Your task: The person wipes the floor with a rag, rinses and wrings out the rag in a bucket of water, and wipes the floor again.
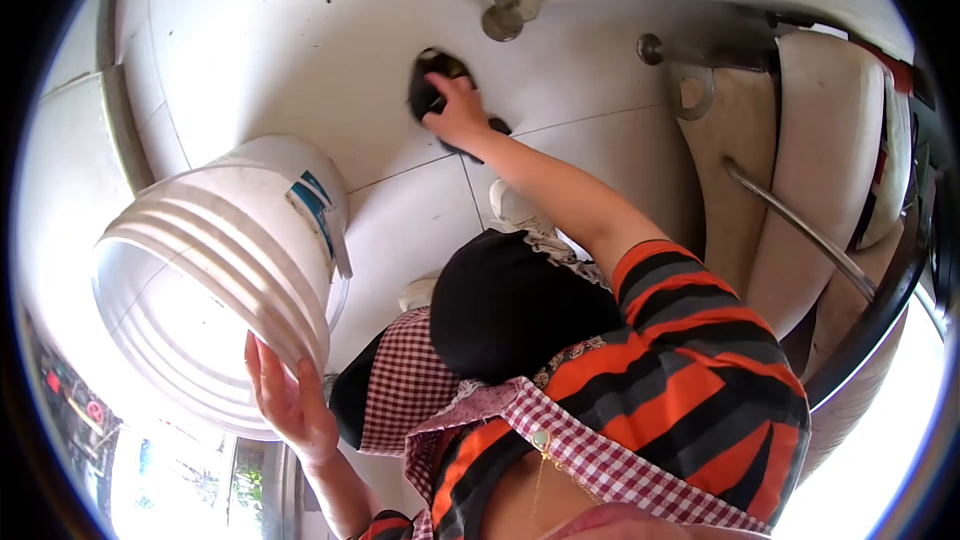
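Observation:
A large white plastic bucket (215,225) is tipped on its side at the left, its ribbed mouth facing down-left in view. My left hand (295,402) holds the bucket's rim, fingers on the inner side and thumb on the outer. Out in front on the tiled floor (390,175), my right arm is stretched toward a small black object (428,68). My right hand (460,110) has its fingers closed over that object, which is blurred; I cannot tell its kind.
White shoes (515,205) show beneath my black-clad knee (520,305). To the right stand pale panels (815,170) with a metal bar (800,230). A metal bracket (503,15) juts from the white surface at the top. A ledge (125,130) runs along the left.

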Motion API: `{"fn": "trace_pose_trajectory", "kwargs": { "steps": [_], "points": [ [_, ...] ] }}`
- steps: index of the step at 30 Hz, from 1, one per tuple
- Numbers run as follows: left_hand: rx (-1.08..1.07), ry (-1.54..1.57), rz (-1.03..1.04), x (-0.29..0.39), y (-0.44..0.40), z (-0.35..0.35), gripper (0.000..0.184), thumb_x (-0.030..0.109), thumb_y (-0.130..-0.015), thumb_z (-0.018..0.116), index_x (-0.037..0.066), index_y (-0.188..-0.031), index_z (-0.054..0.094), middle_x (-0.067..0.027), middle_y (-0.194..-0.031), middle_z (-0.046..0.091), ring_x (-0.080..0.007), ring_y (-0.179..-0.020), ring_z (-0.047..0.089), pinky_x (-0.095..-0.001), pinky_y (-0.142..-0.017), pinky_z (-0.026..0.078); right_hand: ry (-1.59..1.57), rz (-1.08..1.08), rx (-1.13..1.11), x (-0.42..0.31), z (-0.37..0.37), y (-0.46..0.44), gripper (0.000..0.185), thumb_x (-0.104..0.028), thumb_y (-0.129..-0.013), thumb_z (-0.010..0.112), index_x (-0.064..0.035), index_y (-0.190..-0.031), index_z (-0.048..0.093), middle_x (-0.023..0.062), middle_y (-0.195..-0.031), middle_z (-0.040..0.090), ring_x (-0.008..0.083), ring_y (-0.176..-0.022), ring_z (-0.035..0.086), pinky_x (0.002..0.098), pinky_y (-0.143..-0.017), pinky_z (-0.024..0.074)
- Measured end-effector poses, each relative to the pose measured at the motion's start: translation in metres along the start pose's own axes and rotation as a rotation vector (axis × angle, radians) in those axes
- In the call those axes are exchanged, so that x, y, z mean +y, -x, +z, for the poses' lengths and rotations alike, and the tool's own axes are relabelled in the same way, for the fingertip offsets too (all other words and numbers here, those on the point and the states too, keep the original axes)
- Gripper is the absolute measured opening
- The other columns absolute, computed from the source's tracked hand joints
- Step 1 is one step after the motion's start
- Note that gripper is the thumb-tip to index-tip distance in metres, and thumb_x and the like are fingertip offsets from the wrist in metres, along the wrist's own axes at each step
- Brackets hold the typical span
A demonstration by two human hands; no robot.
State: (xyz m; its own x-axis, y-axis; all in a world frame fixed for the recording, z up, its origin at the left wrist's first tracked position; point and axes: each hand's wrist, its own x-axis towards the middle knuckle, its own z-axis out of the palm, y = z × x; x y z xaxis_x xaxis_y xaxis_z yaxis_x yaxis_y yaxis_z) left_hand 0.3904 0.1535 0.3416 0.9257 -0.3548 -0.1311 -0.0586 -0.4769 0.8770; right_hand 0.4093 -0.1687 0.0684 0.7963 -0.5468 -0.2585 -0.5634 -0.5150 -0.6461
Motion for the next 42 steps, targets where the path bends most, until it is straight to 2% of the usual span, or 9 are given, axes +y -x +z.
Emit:
{"fn": "trace_pose_trajectory", "kwargs": {
  "steps": [6,10,13,15,20,21,33,35,42],
  "points": [
    [-0.026,-0.140,0.053,0.009,-0.004,-0.001,0.050,-0.004,-0.082,0.048,-0.001,-0.132,0.043,-0.0247,-0.132,0.042,-0.0373,-0.123,0.041,-0.0432,-0.099,0.035,-0.375,-0.058,0.094,0.057,-0.069,0.036,0.065,-0.008,-0.064,0.063,-0.0094,-0.127,0.049,0.0133,-0.118,0.050,0.0253,-0.110,0.049,0.0336,-0.096,0.0385],
    [-0.026,-0.104,0.060,0.009,-0.003,-0.001,0.055,-0.006,-0.079,0.048,0.001,-0.133,0.043,-0.0258,-0.132,0.042,-0.0390,-0.124,0.040,-0.0459,-0.099,0.035,0.401,0.409,0.208,0.149,-0.146,0.059,0.074,-0.023,-0.071,0.062,-0.0235,-0.138,0.034,0.0211,-0.127,0.042,0.0392,-0.115,0.042,0.0467,-0.097,0.0370],
    [-0.007,-0.106,0.042,0.000,-0.001,-0.002,0.057,-0.006,-0.080,0.049,0.004,-0.135,0.042,-0.0253,-0.133,0.041,-0.0378,-0.124,0.040,-0.0461,-0.100,0.034,0.731,0.252,0.213,0.217,-0.156,0.013,0.072,-0.025,-0.073,0.061,-0.0276,-0.139,0.033,0.0216,-0.130,0.039,0.0406,-0.118,0.040,0.0491,-0.098,0.0351],
    [-0.002,-0.096,0.019,0.001,0.005,-0.005,0.056,-0.006,-0.080,0.049,0.005,-0.135,0.042,-0.0247,-0.133,0.040,-0.0372,-0.124,0.040,-0.0463,-0.100,0.034,0.605,0.464,0.143,0.189,-0.189,-0.037,0.071,-0.027,-0.074,0.062,-0.0283,-0.139,0.033,0.0219,-0.132,0.038,0.0420,-0.120,0.038,0.0504,-0.100,0.0328],
    [-0.025,-0.028,0.008,0.011,-0.003,-0.002,0.057,-0.007,-0.082,0.048,0.009,-0.136,0.042,-0.0228,-0.134,0.039,-0.0367,-0.125,0.038,-0.0475,-0.101,0.033,0.820,0.129,0.063,0.186,-0.157,0.035,0.075,-0.020,-0.073,0.065,-0.0295,-0.140,0.032,0.0226,-0.134,0.036,0.0456,-0.120,0.036,0.0498,-0.103,0.0303],
    [-0.029,-0.033,0.008,0.013,-0.004,-0.002,0.057,-0.007,-0.082,0.048,0.010,-0.136,0.042,-0.0224,-0.134,0.039,-0.0365,-0.126,0.038,-0.0474,-0.101,0.033,0.602,0.383,-0.172,0.155,-0.160,0.050,0.077,-0.017,-0.072,0.065,-0.0298,-0.140,0.032,0.0229,-0.133,0.036,0.0470,-0.119,0.036,0.0483,-0.104,0.0293],
    [-0.027,-0.067,0.012,0.009,-0.001,-0.004,0.055,-0.005,-0.082,0.050,0.009,-0.135,0.043,-0.0228,-0.133,0.040,-0.0365,-0.123,0.041,-0.0467,-0.098,0.037,0.539,-0.058,0.097,0.236,-0.164,0.039,0.074,-0.018,-0.068,0.063,-0.0223,-0.138,0.039,0.0243,-0.115,0.049,0.0402,-0.108,0.047,0.0456,-0.099,0.0355],
    [-0.020,-0.077,0.024,0.008,-0.001,-0.005,0.055,-0.004,-0.082,0.050,0.008,-0.135,0.043,-0.0230,-0.132,0.040,-0.0368,-0.123,0.041,-0.0470,-0.099,0.037,0.461,0.263,0.053,0.241,-0.179,-0.010,0.073,-0.018,-0.069,0.063,-0.0229,-0.137,0.039,0.0230,-0.115,0.048,0.0402,-0.109,0.046,0.0464,-0.098,0.0361],
    [-0.001,-0.084,0.063,0.008,-0.005,-0.002,0.054,-0.005,-0.081,0.050,0.005,-0.134,0.043,-0.0236,-0.132,0.041,-0.0366,-0.123,0.041,-0.0469,-0.099,0.036,0.656,0.201,0.017,0.111,-0.096,-0.002,0.073,-0.020,-0.069,0.067,-0.0275,-0.136,0.039,0.0187,-0.119,0.043,0.0382,-0.114,0.040,0.0460,-0.094,0.0392]
  ]
}}
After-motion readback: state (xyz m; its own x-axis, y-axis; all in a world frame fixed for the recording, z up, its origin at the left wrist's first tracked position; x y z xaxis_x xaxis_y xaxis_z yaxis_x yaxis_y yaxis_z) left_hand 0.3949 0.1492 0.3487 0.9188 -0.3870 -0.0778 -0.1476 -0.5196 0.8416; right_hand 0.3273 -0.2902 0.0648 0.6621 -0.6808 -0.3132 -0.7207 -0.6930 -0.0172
